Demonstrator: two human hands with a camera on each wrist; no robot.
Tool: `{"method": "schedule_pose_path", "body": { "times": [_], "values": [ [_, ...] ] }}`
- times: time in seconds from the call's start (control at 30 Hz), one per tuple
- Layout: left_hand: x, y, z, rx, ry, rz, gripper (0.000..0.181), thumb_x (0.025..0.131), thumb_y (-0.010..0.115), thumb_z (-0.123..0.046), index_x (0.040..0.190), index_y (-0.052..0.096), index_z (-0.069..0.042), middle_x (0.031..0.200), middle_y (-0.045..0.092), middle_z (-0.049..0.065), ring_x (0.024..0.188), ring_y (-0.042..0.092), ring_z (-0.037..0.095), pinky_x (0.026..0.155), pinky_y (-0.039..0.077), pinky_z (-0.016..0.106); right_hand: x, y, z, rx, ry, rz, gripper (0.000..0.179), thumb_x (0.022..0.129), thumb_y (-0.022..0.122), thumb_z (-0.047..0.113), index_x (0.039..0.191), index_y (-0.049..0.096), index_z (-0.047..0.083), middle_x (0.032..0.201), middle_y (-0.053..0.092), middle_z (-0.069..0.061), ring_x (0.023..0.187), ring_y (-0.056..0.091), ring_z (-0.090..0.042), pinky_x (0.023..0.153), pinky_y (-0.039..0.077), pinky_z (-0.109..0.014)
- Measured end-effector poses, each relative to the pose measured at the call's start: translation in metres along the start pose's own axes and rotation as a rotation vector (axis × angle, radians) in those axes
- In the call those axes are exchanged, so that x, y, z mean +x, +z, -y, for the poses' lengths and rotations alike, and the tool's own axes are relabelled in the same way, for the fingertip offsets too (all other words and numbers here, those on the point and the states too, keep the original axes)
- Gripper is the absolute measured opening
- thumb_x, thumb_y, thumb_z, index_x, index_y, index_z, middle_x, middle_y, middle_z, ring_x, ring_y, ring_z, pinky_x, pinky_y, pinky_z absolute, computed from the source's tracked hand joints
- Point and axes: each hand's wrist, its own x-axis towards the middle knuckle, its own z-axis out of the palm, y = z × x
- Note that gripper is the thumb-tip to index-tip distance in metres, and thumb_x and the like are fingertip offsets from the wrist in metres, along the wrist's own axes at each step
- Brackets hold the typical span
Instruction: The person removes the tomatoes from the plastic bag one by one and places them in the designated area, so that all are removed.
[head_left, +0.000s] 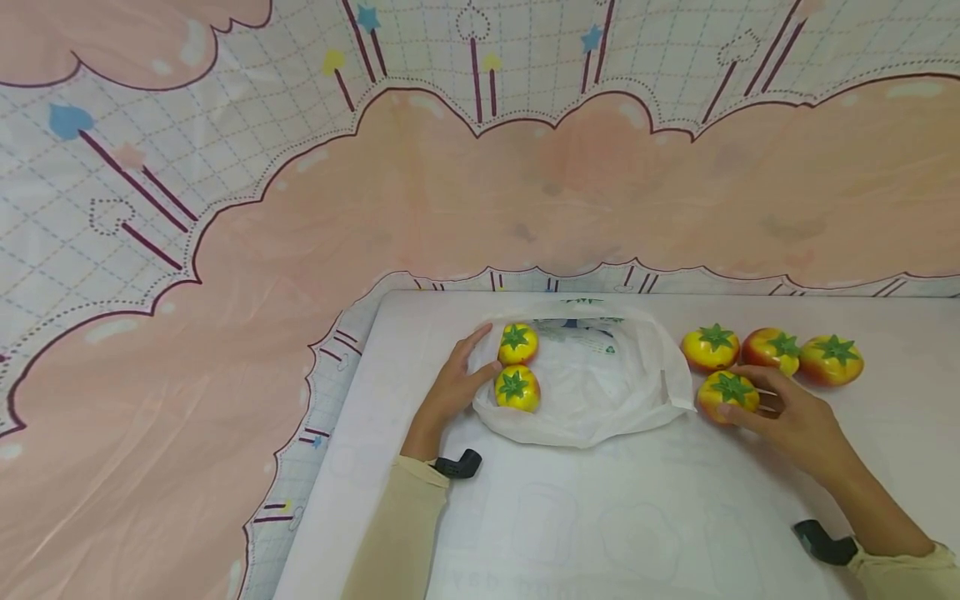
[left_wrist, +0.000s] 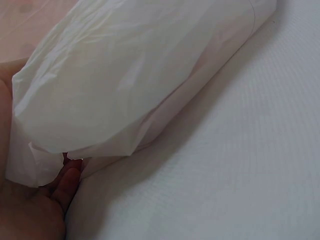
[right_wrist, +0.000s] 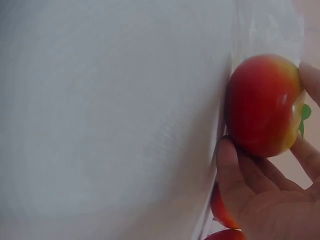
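White thin plastic bag (head_left: 577, 429), one, mouth open upward, green print on its far side, lying on a white table (head_left: 540, 517). Contents: two yellow-and-red fruits with green star-shaped tops, an upper fruit (head_left: 518, 342) and a lower fruit (head_left: 516, 390), touching, at the bag's left end. Left hand (head_left: 453, 385): at the bag's left rim, thumb and forefinger spread apart; whether they pinch the plastic cannot be told. Right hand (head_left: 797, 423): thumb and fingers clamped on one like fruit (head_left: 731, 390), outside the bag, just beside its right edge. Outside also: three matching fruits (head_left: 710, 350), in a row behind the right hand.
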Motion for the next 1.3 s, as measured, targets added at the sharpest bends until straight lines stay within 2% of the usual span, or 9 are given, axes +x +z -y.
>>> {"method": "schedule_pose_path", "body": {
  "times": [0.2, 0.5, 0.67, 0.9, 1.2, 1.3],
  "values": [
    [0.0002, 0.0003, -0.0012, -0.003, -0.016, -0.002, 0.066, 0.092, 0.069, -0.043, 0.146, 0.037, -0.063, 0.167, 0.029, -0.008, 0.159, 0.018, 0.031, 0.121, 0.019, 0.071, 0.0015, -0.0004, 0.0001, -0.012, 0.006, 0.010, 0.081, 0.093, 0.068, 0.055, 0.153, 0.039, 0.008, 0.147, 0.045, -0.032, 0.127, 0.051, -0.056, 0.089, 0.059, -0.055],
    [0.0004, 0.0001, -0.0018, -0.006, -0.003, -0.002, 0.066, 0.092, 0.070, -0.043, 0.147, 0.037, -0.061, 0.167, 0.030, -0.007, 0.159, 0.018, 0.032, 0.122, 0.017, 0.070, 0.0040, -0.0003, -0.0025, -0.018, 0.017, 0.021, 0.084, 0.092, 0.068, 0.057, 0.154, 0.038, 0.009, 0.149, 0.043, -0.032, 0.129, 0.049, -0.056, 0.092, 0.057, -0.058],
    [0.0013, 0.0006, -0.0016, -0.007, -0.022, -0.006, 0.065, 0.092, 0.070, -0.043, 0.145, 0.037, -0.064, 0.167, 0.029, -0.009, 0.159, 0.018, 0.030, 0.123, 0.018, 0.069, 0.0044, -0.0004, -0.0021, -0.016, 0.014, 0.018, 0.085, 0.091, 0.069, 0.056, 0.154, 0.038, 0.008, 0.149, 0.043, -0.032, 0.129, 0.049, -0.056, 0.092, 0.057, -0.056],
    [0.0027, 0.0011, -0.0018, -0.009, -0.032, -0.005, 0.066, 0.092, 0.070, -0.043, 0.144, 0.037, -0.065, 0.167, 0.028, -0.010, 0.159, 0.018, 0.030, 0.122, 0.018, 0.069, 0.0050, -0.0017, -0.0014, -0.019, 0.015, 0.012, 0.085, 0.091, 0.069, 0.057, 0.155, 0.038, 0.009, 0.150, 0.041, -0.033, 0.128, 0.049, -0.057, 0.094, 0.055, -0.061],
    [0.0023, 0.0013, -0.0016, -0.007, -0.023, -0.008, 0.066, 0.092, 0.070, -0.042, 0.145, 0.038, -0.064, 0.167, 0.029, -0.008, 0.159, 0.019, 0.029, 0.123, 0.018, 0.068, 0.0044, -0.0032, -0.0004, -0.015, -0.003, 0.000, 0.084, 0.092, 0.069, 0.054, 0.155, 0.038, 0.010, 0.151, 0.041, -0.033, 0.128, 0.050, -0.058, 0.089, 0.058, -0.056],
    [0.0020, 0.0017, -0.0020, 0.000, -0.023, -0.011, 0.067, 0.092, 0.070, -0.042, 0.146, 0.038, -0.062, 0.167, 0.029, -0.008, 0.159, 0.019, 0.030, 0.123, 0.019, 0.068, 0.0040, -0.0041, 0.0007, -0.015, -0.010, -0.004, 0.083, 0.092, 0.070, 0.054, 0.155, 0.039, 0.010, 0.152, 0.040, -0.033, 0.128, 0.050, -0.058, 0.090, 0.057, -0.058]
  ]
}}
